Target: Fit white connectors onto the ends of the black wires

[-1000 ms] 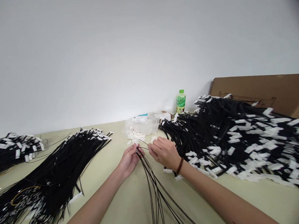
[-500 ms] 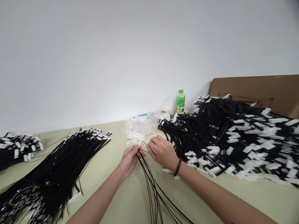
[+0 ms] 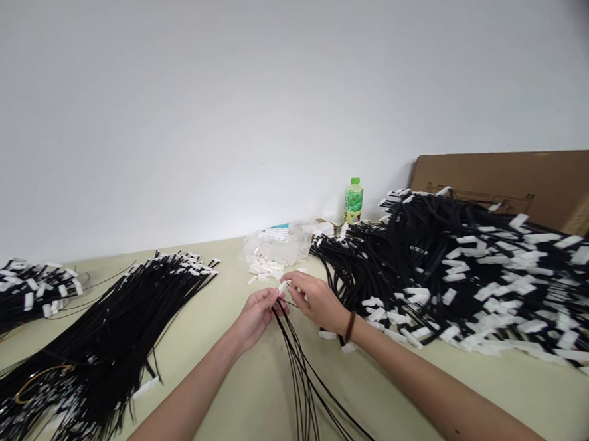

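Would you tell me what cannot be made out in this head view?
- White piece between left hand and right hand: too small, fingers cover it.
- Bag label: print too small.
- Held black cables: cut off by bottom edge.

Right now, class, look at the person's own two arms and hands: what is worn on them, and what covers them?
Both forearms are bare, with no sleeves in view. The left hand wears no glove, ring or band that can be seen. The right hand is also ungloved; a thin dark brown band circles its wrist. No watch or markings show.
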`<state>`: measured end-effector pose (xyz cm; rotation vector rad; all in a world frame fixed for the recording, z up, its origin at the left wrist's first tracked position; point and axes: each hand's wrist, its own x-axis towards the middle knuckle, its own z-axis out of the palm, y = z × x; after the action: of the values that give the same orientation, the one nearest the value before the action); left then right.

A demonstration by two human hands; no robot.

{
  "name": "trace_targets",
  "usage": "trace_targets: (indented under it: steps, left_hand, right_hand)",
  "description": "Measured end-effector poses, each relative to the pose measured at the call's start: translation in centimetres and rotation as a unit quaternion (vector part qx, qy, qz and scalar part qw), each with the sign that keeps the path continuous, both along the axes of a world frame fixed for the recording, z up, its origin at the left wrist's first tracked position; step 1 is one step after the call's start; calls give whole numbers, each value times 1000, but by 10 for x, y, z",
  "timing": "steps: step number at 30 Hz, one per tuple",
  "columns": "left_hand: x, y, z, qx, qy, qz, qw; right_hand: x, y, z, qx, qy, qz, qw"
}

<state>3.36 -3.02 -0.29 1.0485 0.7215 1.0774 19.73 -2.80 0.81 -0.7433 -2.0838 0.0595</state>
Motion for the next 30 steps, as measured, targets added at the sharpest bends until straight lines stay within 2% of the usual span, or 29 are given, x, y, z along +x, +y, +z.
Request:
trace_targets:
  steps: [9, 13, 16, 20, 22, 30]
  left_hand:
    - [-2, 1, 2, -24, -9, -8, 1000]
    - [-2, 2, 2, -36, -20, 2, 999]
    - [-2, 2, 2, -46, -38, 17, 998]
    - [-1, 4, 2, -52, -62, 48, 996]
    - [-1, 5, 1, -54, -69, 52, 995]
    - [-2, 6, -1, -59, -69, 51, 995]
  right_hand:
    - [0, 2, -1, -4, 2, 4, 1000]
    - [-2, -1, 1, 28, 30, -51, 998]
    - [-1, -4, 4, 83, 4, -78, 993]
    - [0, -7, 5, 165, -102, -14, 981]
    - [0, -6, 4, 189, -124, 12, 974]
    - [-2, -4, 1, 197, -135, 28, 971]
